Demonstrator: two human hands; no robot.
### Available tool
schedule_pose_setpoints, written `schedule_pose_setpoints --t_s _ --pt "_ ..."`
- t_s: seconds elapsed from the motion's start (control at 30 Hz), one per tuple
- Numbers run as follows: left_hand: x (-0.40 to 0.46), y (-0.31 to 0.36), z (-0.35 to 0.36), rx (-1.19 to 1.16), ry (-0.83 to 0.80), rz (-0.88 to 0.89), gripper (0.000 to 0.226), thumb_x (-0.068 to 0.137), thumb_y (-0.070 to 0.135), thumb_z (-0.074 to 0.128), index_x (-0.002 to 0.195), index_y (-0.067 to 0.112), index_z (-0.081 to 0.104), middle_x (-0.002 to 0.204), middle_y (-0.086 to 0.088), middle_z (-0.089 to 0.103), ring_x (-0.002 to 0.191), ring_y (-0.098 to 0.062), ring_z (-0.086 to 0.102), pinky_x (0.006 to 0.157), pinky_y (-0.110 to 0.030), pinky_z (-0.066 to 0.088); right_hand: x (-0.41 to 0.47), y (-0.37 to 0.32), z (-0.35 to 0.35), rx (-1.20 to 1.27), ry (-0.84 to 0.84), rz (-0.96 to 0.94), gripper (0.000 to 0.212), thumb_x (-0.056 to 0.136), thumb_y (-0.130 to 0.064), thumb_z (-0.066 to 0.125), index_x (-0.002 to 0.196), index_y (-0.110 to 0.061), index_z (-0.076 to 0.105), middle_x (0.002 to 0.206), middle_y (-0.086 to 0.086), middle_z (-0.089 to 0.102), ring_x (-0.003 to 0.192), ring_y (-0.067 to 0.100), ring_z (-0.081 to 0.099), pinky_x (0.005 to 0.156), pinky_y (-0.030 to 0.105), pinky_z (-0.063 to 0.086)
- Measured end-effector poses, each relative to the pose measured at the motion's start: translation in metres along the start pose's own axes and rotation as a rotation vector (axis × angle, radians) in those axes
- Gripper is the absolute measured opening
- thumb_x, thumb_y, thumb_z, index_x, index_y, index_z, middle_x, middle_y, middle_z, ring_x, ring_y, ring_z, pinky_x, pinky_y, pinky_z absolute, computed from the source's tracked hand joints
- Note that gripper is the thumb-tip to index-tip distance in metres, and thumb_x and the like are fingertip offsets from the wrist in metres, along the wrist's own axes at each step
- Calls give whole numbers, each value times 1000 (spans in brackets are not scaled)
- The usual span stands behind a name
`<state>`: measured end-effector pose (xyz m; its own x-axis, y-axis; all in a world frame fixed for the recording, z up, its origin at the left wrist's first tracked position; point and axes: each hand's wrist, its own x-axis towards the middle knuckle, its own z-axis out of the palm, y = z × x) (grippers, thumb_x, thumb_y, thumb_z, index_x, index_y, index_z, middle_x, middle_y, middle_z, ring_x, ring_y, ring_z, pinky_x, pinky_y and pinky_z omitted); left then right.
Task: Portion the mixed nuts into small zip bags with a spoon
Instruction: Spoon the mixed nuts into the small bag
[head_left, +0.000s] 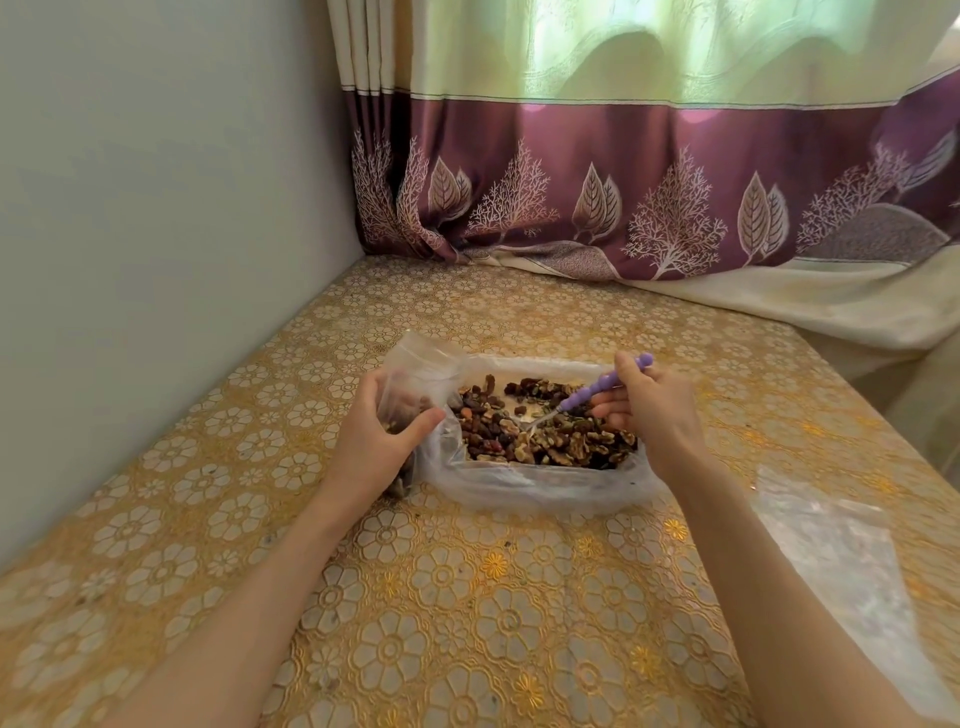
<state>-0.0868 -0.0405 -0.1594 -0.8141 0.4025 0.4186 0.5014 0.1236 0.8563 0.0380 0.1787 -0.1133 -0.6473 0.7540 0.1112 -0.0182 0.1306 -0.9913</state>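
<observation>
Your left hand (378, 432) grips a small crinkled clear zip bag (415, 374) beside the plastic-lined tray of mixed nuts (545, 426); your right hand (652, 410) pinches a beaded purple-handled spoon (597, 392), bowl in the nuts. Flat clear bags (831, 540) lie right of the tray.

spoon (582, 397) bowl buried in mixed nuts (545, 431); left hand (376, 434) hides zip bag (415, 384) lower half.

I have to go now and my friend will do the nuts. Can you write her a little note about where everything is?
Left hand: holds the small zip bag open, beside the tray, some nuts already in it.
Right hand: holds the purple spoon, bowl down in the nuts.
Nuts lie in a plastic-lined tray at mid table.
More clear bags lie to the right.
Done: this bag is partly filled.
Left: keep scooping, seal it, then fill the other bags.
</observation>
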Motion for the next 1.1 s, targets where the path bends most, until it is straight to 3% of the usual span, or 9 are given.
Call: schedule_pose_setpoints --t_s 0.13,0.27,0.37,0.57,0.77,1.1 --pt "0 0 0 12 3 11 36 74 29 75 97 33 47 89 13 60 76 12 57 63 -2 42 1 -1 -1 41 36 39 37 99 -22 46 68 -5 60 60 10 68 44 9 57 43 16 47" --pt "-1 0 -1 58 -23 5 48 65 52 68 102 34 44 96 16 59 83 14 56 65 -3 43 2 -3 -4 90 81 63 37 99 -22 47 69 -4 60 63 11 67 46 11 57 47 19 49" --pt "-1 -1 -1 96 -31 9 55 60 63 65 104 37 42 97 21 56 84 19 53 64 -1 43 1 -5 -4 147 101 63 38 99 -22 46 69 -4 60 49 1 65 41 7 57 42 15 47" --pt "0 -5 -1 124 -58 -10 52 68 46 75 107 39 41 99 21 57 86 20 52 63 1 41 -3 -16 -1 230 123 -2 36 99 -26 48 72 -6 62 51 0 65 45 7 60 44 14 48" --pt "0 -6 -1 112 -68 -29 52 71 41 76 111 32 44 100 19 58 86 12 57 71 -12 44 -17 -33 11 319 110 -124 34 99 -24 48 75 -5 62 53 -1 67 48 8 62 44 14 47" --pt "-1 1 -1 35 -66 -68 67 58 55 70 115 33 44 104 21 56 87 14 56 67 -9 44 -50 -43 44 300 -119 -302 32 99 -22 48 77 -5 65 66 3 73 57 15 67 51 17 51"
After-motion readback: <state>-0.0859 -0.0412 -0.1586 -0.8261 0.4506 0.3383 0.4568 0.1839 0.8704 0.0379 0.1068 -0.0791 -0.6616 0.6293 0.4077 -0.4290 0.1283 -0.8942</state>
